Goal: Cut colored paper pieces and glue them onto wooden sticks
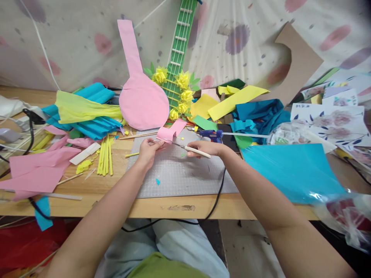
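My left hand (pixel 148 152) pinches the near end of a curled pink paper strip (pixel 175 129) above the grey cutting mat (pixel 188 173). In my right hand (pixel 205 148) is a pair of scissors with white handles (pixel 199 151); the fingers wrap around the handles. The scissor blades point left and meet the pink strip close to my left fingertips. Whether the blades are parted is too small to make out. Just behind the hands stands a pink round paper shape with a long neck (pixel 144 101), leaning beside a green guitar-like neck (pixel 179 50) with yellow paper flowers (pixel 183 80).
A blue glue gun (pixel 213 134) lies behind my right hand, its black cord running across the mat and over the table edge. Pink paper (pixel 40 166) and yellow strips (pixel 104 156) lie left. A large blue sheet (pixel 290 170) covers the right side. Brown cardboard (pixel 301 58) leans behind.
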### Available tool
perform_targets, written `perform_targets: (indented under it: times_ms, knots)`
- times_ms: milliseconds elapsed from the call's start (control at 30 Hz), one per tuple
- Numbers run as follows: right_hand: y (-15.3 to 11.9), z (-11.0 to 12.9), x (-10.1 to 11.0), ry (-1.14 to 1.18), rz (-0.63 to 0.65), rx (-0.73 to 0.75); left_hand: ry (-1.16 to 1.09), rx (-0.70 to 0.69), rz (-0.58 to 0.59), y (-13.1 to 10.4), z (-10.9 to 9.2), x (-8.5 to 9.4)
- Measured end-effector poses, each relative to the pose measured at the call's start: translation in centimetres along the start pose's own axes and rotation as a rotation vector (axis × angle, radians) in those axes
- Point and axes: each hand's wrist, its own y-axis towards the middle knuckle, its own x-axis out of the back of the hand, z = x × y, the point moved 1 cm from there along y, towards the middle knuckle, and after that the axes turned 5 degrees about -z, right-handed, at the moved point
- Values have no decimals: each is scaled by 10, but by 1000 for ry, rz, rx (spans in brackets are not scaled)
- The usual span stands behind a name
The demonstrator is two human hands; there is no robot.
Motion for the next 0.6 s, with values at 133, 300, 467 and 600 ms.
perform_targets:
  times_ms: [133,300,467,600]
  knots:
    - [-4,1,1,9,-14,1,-7,-2,0,1,-1,0]
    - [-3,1,-2,-26,-26,-8,-13,-11,-11,-1,-2,-1]
    - [3,2,-4,-70,-56,-4,15,-45,42,-2,0,-1]
    - [5,3,-3,-89,-90,-22,60,-79,29,-1,1,0]
